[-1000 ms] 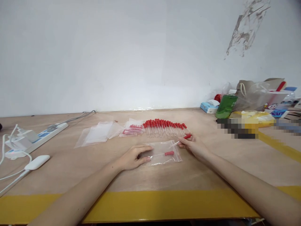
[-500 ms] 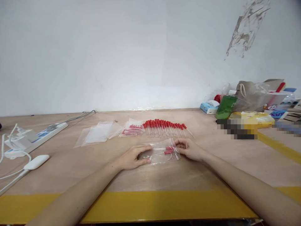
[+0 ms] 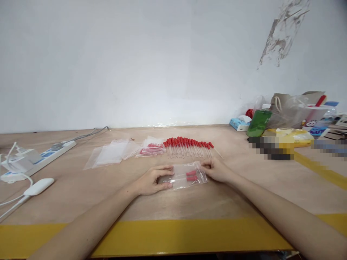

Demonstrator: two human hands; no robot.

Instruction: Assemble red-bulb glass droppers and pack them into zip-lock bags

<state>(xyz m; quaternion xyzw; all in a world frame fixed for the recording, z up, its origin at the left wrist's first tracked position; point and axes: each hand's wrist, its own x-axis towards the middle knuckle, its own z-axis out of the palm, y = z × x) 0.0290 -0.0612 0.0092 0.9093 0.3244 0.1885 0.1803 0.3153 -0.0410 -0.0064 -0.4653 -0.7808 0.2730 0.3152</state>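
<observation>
A clear plastic zip bag (image 3: 180,174) lies flat in front of me, with two red-bulbed glass droppers (image 3: 192,178) inside, their bulbs toward the right end. My left hand (image 3: 154,180) is open at the bag's left end, thumb and fingers apart and resting on or beside its edges. With closed fingers, my right hand (image 3: 215,169) pinches the bag's upper right corner, near its mouth. Beyond the bag, a row of loose droppers (image 3: 187,143) lies side by side, red bulbs pointing away from me. Left of that row sits a pile of filled bags (image 3: 149,148).
Flat clear bags (image 3: 112,151) are spread at the left of the row. A white power strip (image 3: 58,156) with plugs and a white cable device (image 3: 42,186) lie far left. At the right stand a green bottle (image 3: 258,122), a tissue pack (image 3: 239,124) and a yellow packet (image 3: 295,137).
The two droppers have slid a little left, deeper into the bag, and their bulbs now lie side by side. My right fingers have moved from the bag's mouth to its upper corner.
</observation>
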